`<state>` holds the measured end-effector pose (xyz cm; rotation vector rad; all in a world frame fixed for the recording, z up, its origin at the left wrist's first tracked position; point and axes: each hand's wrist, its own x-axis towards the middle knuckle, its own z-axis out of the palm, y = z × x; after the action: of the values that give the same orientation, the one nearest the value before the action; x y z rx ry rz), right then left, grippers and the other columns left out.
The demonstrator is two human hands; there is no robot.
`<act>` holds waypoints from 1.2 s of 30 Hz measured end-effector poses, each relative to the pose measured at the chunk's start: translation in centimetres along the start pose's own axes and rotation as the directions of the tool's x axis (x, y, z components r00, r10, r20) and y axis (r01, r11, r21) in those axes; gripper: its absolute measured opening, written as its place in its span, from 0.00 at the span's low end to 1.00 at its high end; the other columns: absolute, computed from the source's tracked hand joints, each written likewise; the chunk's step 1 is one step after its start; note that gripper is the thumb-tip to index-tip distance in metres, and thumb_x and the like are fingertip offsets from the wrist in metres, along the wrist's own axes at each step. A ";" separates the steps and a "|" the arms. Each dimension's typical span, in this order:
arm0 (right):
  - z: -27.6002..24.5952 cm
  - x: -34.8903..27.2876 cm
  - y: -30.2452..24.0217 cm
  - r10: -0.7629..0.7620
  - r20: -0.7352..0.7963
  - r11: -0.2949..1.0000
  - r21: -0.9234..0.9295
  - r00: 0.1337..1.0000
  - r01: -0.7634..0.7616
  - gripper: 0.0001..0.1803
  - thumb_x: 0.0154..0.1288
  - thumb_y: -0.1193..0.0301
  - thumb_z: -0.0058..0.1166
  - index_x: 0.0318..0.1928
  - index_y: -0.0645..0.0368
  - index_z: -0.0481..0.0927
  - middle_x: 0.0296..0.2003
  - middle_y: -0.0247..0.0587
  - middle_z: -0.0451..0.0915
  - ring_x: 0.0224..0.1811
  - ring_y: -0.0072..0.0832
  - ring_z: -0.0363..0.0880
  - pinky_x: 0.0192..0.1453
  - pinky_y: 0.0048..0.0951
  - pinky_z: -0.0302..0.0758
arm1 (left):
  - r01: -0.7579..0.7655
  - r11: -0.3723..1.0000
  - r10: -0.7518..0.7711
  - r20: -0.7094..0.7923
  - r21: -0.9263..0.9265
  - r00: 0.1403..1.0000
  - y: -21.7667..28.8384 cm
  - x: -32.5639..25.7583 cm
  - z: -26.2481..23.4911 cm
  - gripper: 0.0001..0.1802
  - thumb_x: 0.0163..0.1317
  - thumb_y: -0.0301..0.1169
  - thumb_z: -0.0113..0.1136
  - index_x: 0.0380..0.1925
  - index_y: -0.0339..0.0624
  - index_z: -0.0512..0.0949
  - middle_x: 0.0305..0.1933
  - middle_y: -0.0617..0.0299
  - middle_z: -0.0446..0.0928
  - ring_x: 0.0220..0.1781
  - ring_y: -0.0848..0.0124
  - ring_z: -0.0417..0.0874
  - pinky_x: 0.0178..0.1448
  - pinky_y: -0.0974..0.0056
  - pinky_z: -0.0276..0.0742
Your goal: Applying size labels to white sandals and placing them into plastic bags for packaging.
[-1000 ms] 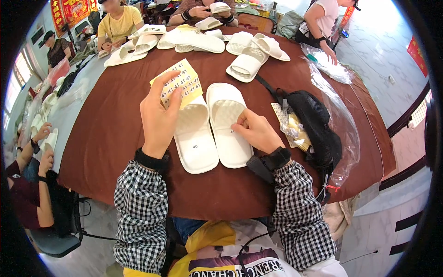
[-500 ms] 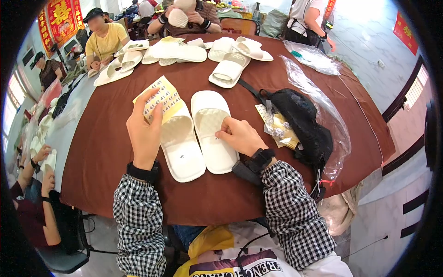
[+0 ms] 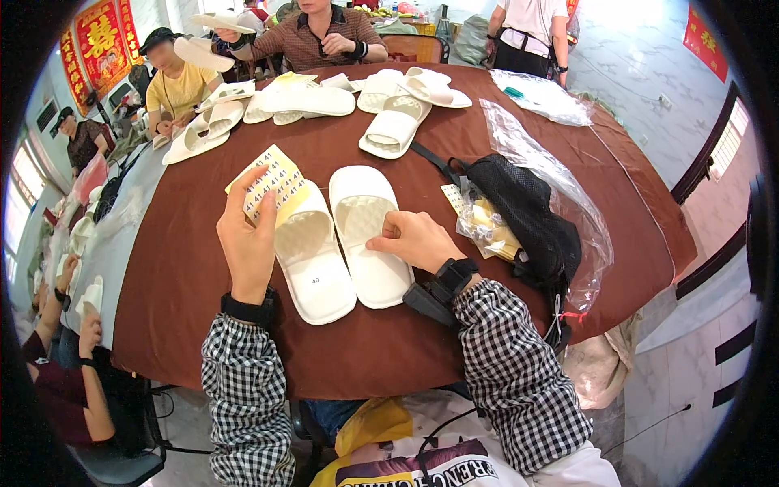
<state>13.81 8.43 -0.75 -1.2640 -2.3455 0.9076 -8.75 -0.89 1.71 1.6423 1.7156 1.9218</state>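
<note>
My left hand (image 3: pixel 245 235) is closed on a yellow-backed sheet of small number stickers (image 3: pixel 270 183), pinched between thumb and fingers. The sheet overhangs the toe of the left white slipper (image 3: pixel 312 280), which carries a small printed label on its heel. Beside it lies the right white slipper (image 3: pixel 369 272), sole down, toe pointing away from me. Over this slipper's footbed my right hand (image 3: pixel 418 239) holds thumb and forefinger pinched together. Whatever is between those fingertips is hidden.
Several white slippers (image 3: pixel 308 101) lie along the far side of the brown-covered table (image 3: pixel 203 316). A black mesh bag (image 3: pixel 519 199), yellow sticker sheets (image 3: pixel 491 227) and clear plastic (image 3: pixel 596 243) are at the right. Across the table, one person holds slippers (image 3: pixel 203 53); others stand or sit nearby.
My right hand has shifted slightly left over the right slipper, still pinched; the small dark mark by its fingertips no longer shows. Across the table, the person has swung the slippers leftward.
</note>
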 end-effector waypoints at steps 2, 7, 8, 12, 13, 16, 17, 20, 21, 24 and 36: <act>0.2 0.1 0.3 -0.001 0.008 1.000 0.003 1.000 0.001 0.21 0.56 0.53 0.65 0.33 0.60 0.82 0.33 0.50 0.85 0.40 0.44 0.85 0.46 0.42 0.79 | -0.005 1.000 0.005 -0.002 0.001 1.000 0.0 0.0 -0.1 0.15 0.69 0.23 0.56 0.55 0.35 0.76 0.54 0.58 0.77 0.48 0.76 0.80 0.51 0.70 0.78; 0.5 0.4 2.0 -0.059 -0.052 0.996 0.065 0.997 0.063 0.23 0.57 0.53 0.65 0.32 0.64 0.80 0.29 0.49 0.83 0.33 0.41 0.83 0.40 0.39 0.77 | -0.032 0.999 0.028 -0.072 -0.044 0.997 0.4 0.1 0.6 0.14 0.67 0.22 0.56 0.53 0.36 0.77 0.48 0.56 0.81 0.45 0.77 0.81 0.49 0.69 0.78; 0.5 0.4 1.7 -0.064 -0.048 0.995 0.069 0.997 0.067 0.23 0.57 0.53 0.65 0.32 0.64 0.80 0.29 0.49 0.83 0.33 0.41 0.83 0.40 0.39 0.77 | -0.030 0.999 0.027 -0.075 -0.037 0.997 0.4 0.1 0.5 0.14 0.67 0.22 0.56 0.53 0.36 0.77 0.48 0.56 0.81 0.45 0.77 0.81 0.49 0.69 0.78; 0.2 0.2 0.7 -0.027 0.015 1.000 0.015 1.000 0.027 0.21 0.57 0.53 0.64 0.34 0.61 0.81 0.33 0.50 0.85 0.39 0.44 0.85 0.45 0.42 0.78 | -0.032 0.999 0.031 -0.081 -0.020 0.996 0.5 0.1 0.2 0.15 0.67 0.22 0.56 0.54 0.37 0.77 0.48 0.55 0.81 0.45 0.77 0.81 0.50 0.69 0.78; 0.1 0.1 0.7 -0.028 0.023 1.000 0.011 0.999 0.028 0.21 0.57 0.53 0.64 0.33 0.61 0.81 0.32 0.50 0.85 0.38 0.44 0.85 0.45 0.42 0.78 | -0.038 0.999 0.036 -0.078 -0.016 0.996 0.6 0.1 0.2 0.15 0.67 0.22 0.56 0.54 0.37 0.77 0.48 0.55 0.81 0.45 0.77 0.81 0.50 0.69 0.78; -0.1 0.0 0.8 -0.014 0.002 0.999 0.042 1.000 0.014 0.21 0.58 0.53 0.63 0.32 0.62 0.80 0.32 0.50 0.85 0.38 0.44 0.85 0.44 0.42 0.78 | -0.053 0.997 0.056 -0.051 0.055 0.997 0.3 0.1 0.3 0.14 0.71 0.24 0.53 0.54 0.35 0.77 0.52 0.58 0.79 0.49 0.76 0.80 0.52 0.69 0.77; -0.1 0.0 0.8 -0.011 -0.003 0.999 0.045 1.000 0.011 0.21 0.58 0.53 0.63 0.32 0.62 0.80 0.32 0.50 0.85 0.38 0.44 0.85 0.44 0.42 0.78 | -0.057 0.997 0.059 -0.046 0.052 0.997 0.1 0.1 0.0 0.14 0.71 0.24 0.53 0.54 0.35 0.77 0.52 0.58 0.79 0.49 0.76 0.80 0.52 0.69 0.77; 0.1 0.1 0.8 -0.056 -0.062 0.998 0.039 0.997 0.058 0.19 0.59 0.57 0.63 0.30 0.62 0.79 0.30 0.49 0.84 0.36 0.42 0.85 0.42 0.41 0.78 | -0.148 0.968 0.142 0.041 0.203 0.989 -0.4 0.1 -0.7 0.13 0.72 0.24 0.49 0.52 0.34 0.79 0.50 0.58 0.82 0.49 0.77 0.80 0.53 0.69 0.75; 0.2 0.4 0.7 -0.066 -0.160 0.988 0.128 0.985 0.087 0.17 0.60 0.60 0.63 0.32 0.63 0.79 0.31 0.49 0.84 0.37 0.41 0.84 0.42 0.40 0.78 | -0.200 0.955 0.199 0.029 0.220 0.980 -0.4 0.1 -0.7 0.14 0.70 0.21 0.48 0.50 0.37 0.81 0.46 0.57 0.82 0.45 0.74 0.81 0.49 0.68 0.75; 0.4 1.2 1.5 -0.090 -0.370 0.958 0.221 0.925 0.182 0.16 0.61 0.63 0.63 0.38 0.63 0.77 0.34 0.46 0.82 0.38 0.40 0.83 0.43 0.37 0.78 | -0.227 0.944 0.235 -0.006 0.238 0.972 0.0 0.1 -0.5 0.16 0.68 0.18 0.48 0.50 0.39 0.82 0.43 0.55 0.83 0.42 0.70 0.82 0.46 0.68 0.75; 3.1 1.8 0.4 -0.256 0.020 0.696 0.698 0.966 0.170 0.31 0.71 0.69 0.56 0.68 0.70 0.61 0.61 0.51 0.70 0.55 0.30 0.78 0.59 0.28 0.77 | -0.261 0.859 0.175 0.226 0.440 0.958 2.8 -2.1 0.3 0.42 0.61 0.24 0.58 0.75 0.41 0.52 0.69 0.37 0.64 0.67 0.42 0.69 0.67 0.50 0.68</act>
<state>11.40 8.94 -3.35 -0.6170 -1.8492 1.6039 -6.14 -3.11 2.42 2.1818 2.1095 1.4388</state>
